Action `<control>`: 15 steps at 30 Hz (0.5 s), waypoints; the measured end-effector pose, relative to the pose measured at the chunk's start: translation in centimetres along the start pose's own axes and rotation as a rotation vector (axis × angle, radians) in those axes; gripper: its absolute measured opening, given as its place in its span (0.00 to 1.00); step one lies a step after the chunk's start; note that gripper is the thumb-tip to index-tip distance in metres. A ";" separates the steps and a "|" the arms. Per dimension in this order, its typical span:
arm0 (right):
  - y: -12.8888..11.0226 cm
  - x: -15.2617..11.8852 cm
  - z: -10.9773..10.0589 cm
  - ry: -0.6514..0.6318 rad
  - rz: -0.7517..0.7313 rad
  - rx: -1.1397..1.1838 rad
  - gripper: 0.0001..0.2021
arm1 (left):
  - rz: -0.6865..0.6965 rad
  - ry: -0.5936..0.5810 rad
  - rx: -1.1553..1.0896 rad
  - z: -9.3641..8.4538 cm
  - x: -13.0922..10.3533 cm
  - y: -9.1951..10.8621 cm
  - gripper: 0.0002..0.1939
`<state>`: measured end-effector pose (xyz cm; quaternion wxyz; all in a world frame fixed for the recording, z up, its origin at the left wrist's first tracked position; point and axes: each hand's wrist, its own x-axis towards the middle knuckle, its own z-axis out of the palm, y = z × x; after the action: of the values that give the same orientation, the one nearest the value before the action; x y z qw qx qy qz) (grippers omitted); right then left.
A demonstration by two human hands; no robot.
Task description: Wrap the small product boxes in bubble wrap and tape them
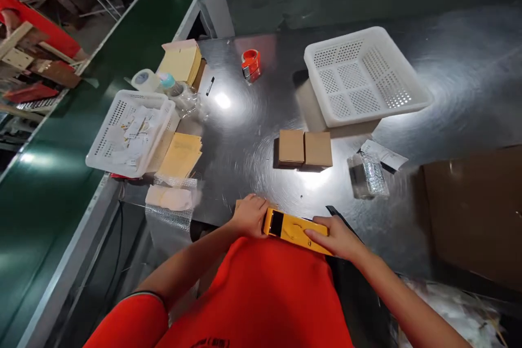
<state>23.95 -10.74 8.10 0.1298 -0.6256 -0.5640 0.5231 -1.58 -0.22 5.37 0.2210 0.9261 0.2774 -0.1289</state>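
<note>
My right hand (336, 236) is wrapped round a yellow handheld device with a black panel (296, 230), its thumb lying on the yellow face. The device is held level at the table's near edge, in front of my red shirt. At its left end, my left hand (250, 216) curls over a small brown cardboard box (237, 204), mostly hidden under the fingers. Two closed brown boxes (305, 149) stand side by side farther up the metal table. A black strip-like object (340, 216), perhaps a knife, lies just beyond my right hand.
An upper white basket (367, 73) rests tilted at the back right. Near it lies a bubble-wrapped item (369, 175). At left are a paper-filled basket (118, 125), yellow envelopes (179, 153) and a green conveyor (53, 196). A red tape dispenser (250, 64) sits behind; a large carton (475, 212) stands right.
</note>
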 end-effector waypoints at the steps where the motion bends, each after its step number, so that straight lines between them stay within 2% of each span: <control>1: 0.4 -0.2 -0.2 -0.009 -0.010 0.011 0.22 | -0.005 -0.004 0.003 0.0 0.0 -0.1 0.42; 4: 2.9 -1.3 -1.4 -0.021 -0.024 0.017 0.21 | -0.033 -0.013 -0.006 0.2 0.1 -0.2 0.42; 9: 7.9 -3.5 -3.6 -0.019 0.078 -0.045 0.21 | -0.081 -0.005 -0.011 0.5 0.0 0.2 0.42; 12: 7.9 -2.9 -3.1 -0.019 0.101 -0.153 0.21 | -0.090 -0.018 -0.003 0.1 0.1 0.4 0.40; 15: 5.4 -0.8 -1.5 -0.007 0.111 -0.281 0.22 | -0.107 -0.027 0.019 -0.3 0.4 0.6 0.39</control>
<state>28.43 -12.56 5.09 0.0102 -0.6661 -0.5966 0.4476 -0.88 -0.31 5.63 0.2087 0.9101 0.3225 -0.1555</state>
